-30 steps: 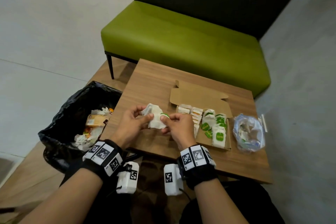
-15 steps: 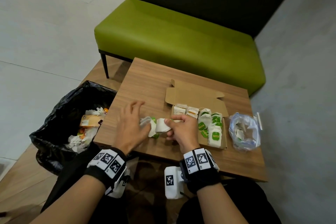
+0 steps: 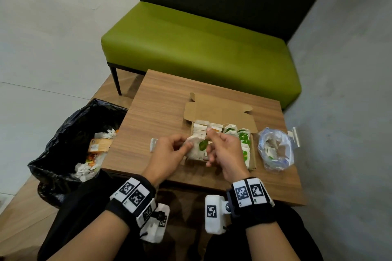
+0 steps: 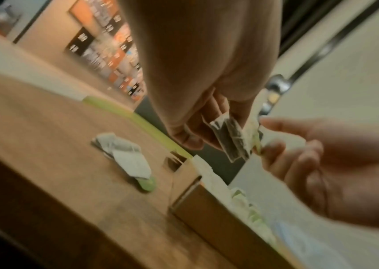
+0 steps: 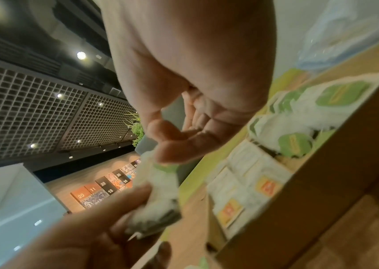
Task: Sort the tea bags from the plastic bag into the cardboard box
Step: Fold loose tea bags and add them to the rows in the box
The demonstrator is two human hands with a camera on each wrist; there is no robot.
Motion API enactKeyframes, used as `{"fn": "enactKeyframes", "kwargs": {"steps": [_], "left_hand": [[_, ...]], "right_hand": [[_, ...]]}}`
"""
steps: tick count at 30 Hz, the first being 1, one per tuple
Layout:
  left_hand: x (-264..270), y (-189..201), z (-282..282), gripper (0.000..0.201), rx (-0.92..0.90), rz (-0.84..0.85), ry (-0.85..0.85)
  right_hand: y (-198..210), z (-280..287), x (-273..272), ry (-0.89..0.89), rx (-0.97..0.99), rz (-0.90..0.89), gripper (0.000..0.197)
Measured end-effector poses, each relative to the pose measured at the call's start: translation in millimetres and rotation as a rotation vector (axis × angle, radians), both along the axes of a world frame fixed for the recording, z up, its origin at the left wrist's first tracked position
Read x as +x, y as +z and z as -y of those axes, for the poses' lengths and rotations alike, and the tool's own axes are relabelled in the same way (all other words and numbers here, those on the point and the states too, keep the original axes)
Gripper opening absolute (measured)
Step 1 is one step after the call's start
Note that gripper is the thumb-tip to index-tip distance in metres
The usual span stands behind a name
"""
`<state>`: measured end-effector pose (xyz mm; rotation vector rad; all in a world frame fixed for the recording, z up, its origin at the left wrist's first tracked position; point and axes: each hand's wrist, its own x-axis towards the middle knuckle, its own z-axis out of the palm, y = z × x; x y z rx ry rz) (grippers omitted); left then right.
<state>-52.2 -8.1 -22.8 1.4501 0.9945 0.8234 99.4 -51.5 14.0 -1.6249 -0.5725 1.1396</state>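
A tea bag (image 3: 196,148), white with a green tag, is held between both hands just above the near left corner of the cardboard box (image 3: 220,110). The left hand (image 3: 169,154) pinches its white paper body between thumb and curled fingers. The right hand (image 3: 224,150) pinches up near the green tag, thumb against forefinger, its other fingers loosely bent.

Half a second ago the left hand lay flat on the tabletop (image 3: 161,99) with fingers spread, and a second ago both hands worked a white bundle together. Now a second tea bag (image 3: 153,144) lies alone on the tabletop, left of the left hand. It looks as though two tangled bags have been parted, leaving one freed for sorting.

The box sits open on the tabletop, its lid folded back. Inside, white bags with orange tags fill the left rows and green-tagged bags the right rows. The held bag probably belongs with the green ones.

The plastic bag (image 3: 275,150) stands just right of the box, with a few bags left inside. A bin (image 3: 70,125) lined in black sits left of the table, a green bench (image 3: 201,48) beyond.
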Motion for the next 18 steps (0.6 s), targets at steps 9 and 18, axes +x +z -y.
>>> {"fn": "enactKeyframes", "kwargs": {"steps": [9,18], "left_hand": [[37,5,18,0.018,-0.409,0.295,0.054],[52,3,25,0.012,-0.323,0.228,0.16]], "right_hand": [[-3,25,19,0.016,0.184,0.065,0.02],[1,36,39,-0.019,0.163,0.163,0.007]]}}
